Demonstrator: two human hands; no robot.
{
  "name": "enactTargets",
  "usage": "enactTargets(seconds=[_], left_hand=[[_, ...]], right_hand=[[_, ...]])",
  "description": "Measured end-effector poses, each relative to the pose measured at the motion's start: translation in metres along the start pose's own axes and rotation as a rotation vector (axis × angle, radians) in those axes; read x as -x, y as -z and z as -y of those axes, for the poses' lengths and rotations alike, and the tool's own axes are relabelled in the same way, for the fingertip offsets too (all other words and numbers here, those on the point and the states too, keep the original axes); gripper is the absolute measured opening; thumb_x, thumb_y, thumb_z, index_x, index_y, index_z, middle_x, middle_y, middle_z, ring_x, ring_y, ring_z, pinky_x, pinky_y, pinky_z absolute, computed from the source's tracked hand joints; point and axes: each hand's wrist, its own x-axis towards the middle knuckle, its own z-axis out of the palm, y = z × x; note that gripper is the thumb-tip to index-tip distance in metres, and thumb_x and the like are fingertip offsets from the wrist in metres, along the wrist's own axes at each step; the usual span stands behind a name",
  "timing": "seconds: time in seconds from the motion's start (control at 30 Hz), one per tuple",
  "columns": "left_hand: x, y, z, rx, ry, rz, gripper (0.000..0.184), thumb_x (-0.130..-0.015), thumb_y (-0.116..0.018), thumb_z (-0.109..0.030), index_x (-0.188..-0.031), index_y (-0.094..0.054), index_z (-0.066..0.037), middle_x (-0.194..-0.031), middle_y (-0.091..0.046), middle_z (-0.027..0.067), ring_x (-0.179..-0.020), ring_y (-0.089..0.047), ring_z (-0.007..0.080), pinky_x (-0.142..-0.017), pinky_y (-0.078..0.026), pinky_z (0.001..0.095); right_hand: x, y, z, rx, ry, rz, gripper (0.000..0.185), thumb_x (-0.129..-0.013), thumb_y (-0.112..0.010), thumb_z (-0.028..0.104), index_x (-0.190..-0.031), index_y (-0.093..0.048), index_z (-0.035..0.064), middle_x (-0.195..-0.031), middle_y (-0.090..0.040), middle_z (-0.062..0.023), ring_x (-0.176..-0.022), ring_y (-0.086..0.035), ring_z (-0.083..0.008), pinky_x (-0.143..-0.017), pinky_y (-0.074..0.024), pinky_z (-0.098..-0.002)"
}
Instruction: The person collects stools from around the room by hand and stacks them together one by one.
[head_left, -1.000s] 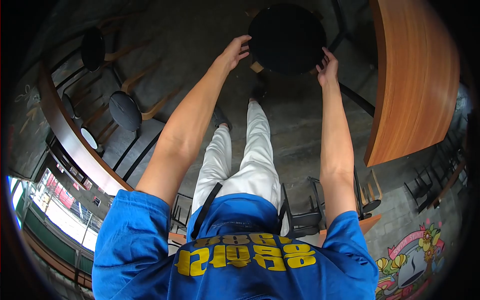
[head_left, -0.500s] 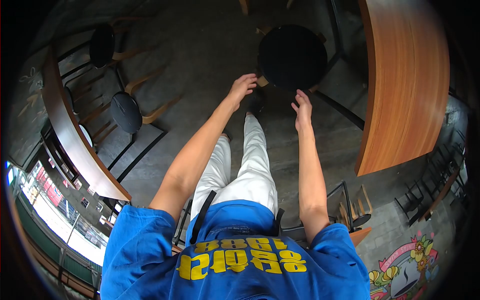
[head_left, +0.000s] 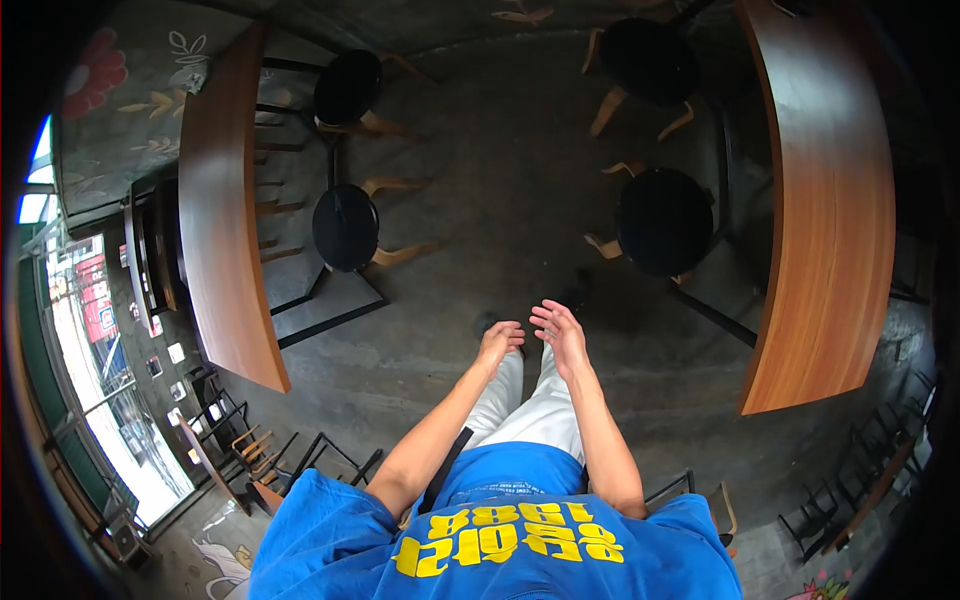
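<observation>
Holding nothing in either the left hand or the right hand; raised near each other, apart, in front of the trousers. On the left, with fingers loosely curled and parted; on the right, with fingers straighter and slightly spread, gripping nothing.

Well apart from both hands, standing upright on the floor just beside the right desk: the near right stool, with the far right stool beyond. Opposite, along the left desk: the near left stool and the far left stool.

Judging by this layout, apparently done with setting two stools at each desk, in rough rows. Let go of completely, by the look of it. Impossible to tell from here whether any small straightening is left, or anything among the chairs behind.
</observation>
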Motion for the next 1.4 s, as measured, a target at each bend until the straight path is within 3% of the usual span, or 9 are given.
enactTargets(seconds=[0.2,0.33,0.4,0.67,0.73,0.93,1.03,1.13,1.4], left_hand=[[0.064,0.057,-0.036,0.146,-0.217,0.031,0.033,-0.102,-0.041,-0.02,-0.12,-0.061,-0.002,-0.115,-0.068,0.013,-0.105,-0.065,0.021,-0.091,-0.049,0.0334],[0.109,0.096,-0.058,0.272,-0.377,0.035,0.03,-0.101,-0.043,-0.02,-0.117,-0.062,-0.003,-0.113,-0.068,0.0123,-0.103,-0.065,0.0192,-0.09,-0.049,0.0321],[0.133,0.115,-0.067,0.303,-0.461,0.032,0.029,-0.101,-0.044,-0.02,-0.116,-0.062,-0.003,-0.111,-0.068,0.0106,-0.101,-0.065,0.0178,-0.089,-0.049,0.0311],[0.252,0.194,-0.089,0.236,-0.929,-0.033,0.021,-0.101,-0.049,-0.013,-0.111,-0.063,-0.002,-0.105,-0.069,0.0083,-0.098,-0.066,0.0159,-0.088,-0.05,0.0287],[0.284,0.217,-0.087,0.074,-1.066,-0.159,0.018,-0.1,-0.053,-0.013,-0.107,-0.065,-0.001,-0.098,-0.071,0.0082,-0.093,-0.068,0.0153,-0.085,-0.053,0.0282],[0.371,0.291,-0.052,0.102,-1.173,-0.325,0.018,-0.099,-0.055,-0.014,-0.107,-0.066,-0.002,-0.098,-0.071,0.0084,-0.093,-0.068,0.0152,-0.083,-0.053,0.0284],[0.391,0.321,-0.019,0.152,-1.181,-0.534,0.018,-0.099,-0.056,-0.014,-0.106,-0.066,-0.002,-0.096,-0.071,0.009,-0.09,-0.068,0.0149,-0.081,-0.054,0.0287],[0.381,0.342,0.023,0.401,-1.169,-0.563,0.018,-0.099,-0.054,-0.011,-0.104,-0.067,0.0,-0.091,-0.071,0.0086,-0.086,-0.068,0.0138,-0.078,-0.054,0.0274],[0.41,0.367,0.075,0.649,-1.133,-0.736,0.021,-0.1,-0.052,-0.014,-0.102,-0.065,0.001,-0.093,-0.07,0.0079,-0.086,-0.066,0.0141,-0.081,-0.053,0.0284]], right_hand=[[0.048,-0.067,-0.017,0.035,0.059,0.141,0.04,-0.102,-0.047,0.026,-0.134,-0.05,0.0033,-0.127,-0.062,-0.0152,-0.11,-0.062,-0.0212,-0.089,-0.049,-0.0325],[0.082,-0.097,-0.03,0.011,0.125,0.159,0.041,-0.101,-0.047,0.025,-0.138,-0.041,0.008,-0.13,-0.06,-0.0181,-0.113,-0.061,-0.0257,-0.089,-0.0491,-0.0361],[0.096,-0.111,-0.036,0.002,0.168,0.184,0.045,-0.098,-0.054,0.031,-0.137,-0.043,0.0106,-0.131,-0.058,-0.0178,-0.114,-0.06,-0.0278,-0.091,-0.0488,-0.0391],[0.159,-0.212,-0.032,0.049,0.288,0.489,0.043,-0.099,-0.055,0.029,-0.136,-0.046,0.0093,-0.131,-0.058,-0.0178,-0.116,-0.06,-0.0275,-0.093,-0.0515,-0.0375],[0.174,-0.244,-0.028,0.09,0.301,0.543,0.041,-0.098,-0.055,0.027,-0.134,-0.049,0.0073,-0.129,-0.059,-0.0174,-0.115,-0.061,-0.0275,-0.092,-0.0524,-0.037],[0.228,-0.33,-0.045,0.234,0.34,0.776,0.032,-0.099,-0.052,0.019,-0.126,-0.054,0.0033,-0.12,-0.066,-0.0155,-0.107,-0.066,-0.0243,-0.089,-0.0525,-0.0332],[0.255,-0.362,-0.07,0.308,0.308,0.856,0.032,-0.098,-0.053,0.02,-0.125,-0.055,0.0023,-0.119,-0.066,-0.0162,-0.106,-0.066,-0.0247,-0.089,-0.0519,-0.0336],[0.271,-0.383,-0.097,0.381,0.227,0.943,0.034,-0.097,-0.053,0.02,-0.125,-0.056,0.0022,-0.118,-0.067,-0.017,-0.106,-0.066,-0.0267,-0.09,-0.0521,-0.0352],[0.314,-0.433,-0.17,0.41,-0.185,1.245,0.036,-0.098,-0.053,0.022,-0.128,-0.053,0.0018,-0.116,-0.066,-0.0166,-0.105,-0.065,-0.0259,-0.09,-0.0504,-0.0343]])
